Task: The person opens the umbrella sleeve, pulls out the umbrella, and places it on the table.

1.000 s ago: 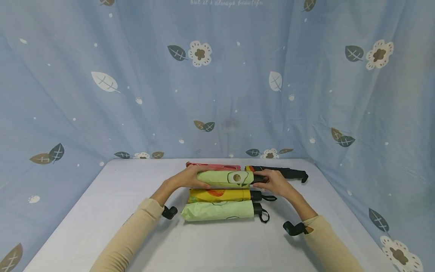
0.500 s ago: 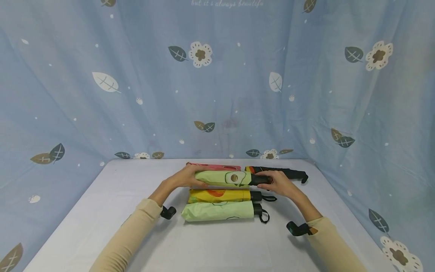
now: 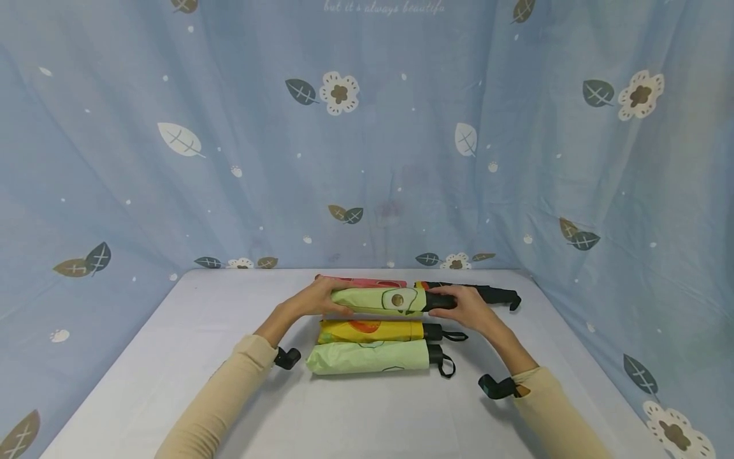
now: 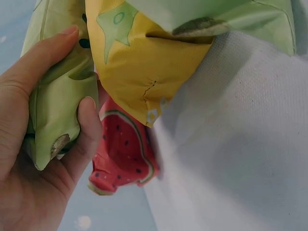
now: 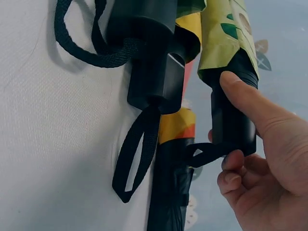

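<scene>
A folded light-green umbrella (image 3: 367,299) with an avocado print is raised off the table, level and lengthwise between both hands. My left hand (image 3: 314,297) grips its cloth end, thumb on the near side; in the left wrist view the fingers wrap the green cloth (image 4: 62,106). My right hand (image 3: 473,310) holds the black handle (image 5: 233,120), and the strap (image 5: 209,154) lies by its fingertips. Nearer on the table lie a folded yellow umbrella (image 3: 373,331) and a second folded green umbrella (image 3: 373,357), side by side, handles to the right.
Behind the raised umbrella lie a red watermelon-print umbrella (image 3: 378,282) and a long black umbrella (image 3: 493,293) with a hooked handle and yellow-red part. A white cloth covers the table (image 3: 355,414). A blue patterned curtain (image 3: 390,159) hangs behind and at both sides.
My right hand shifted slightly right along the handle, then slightly back left. The raised umbrella moved a little left and back with the left hand. The umbrellas on the table stay put.
</scene>
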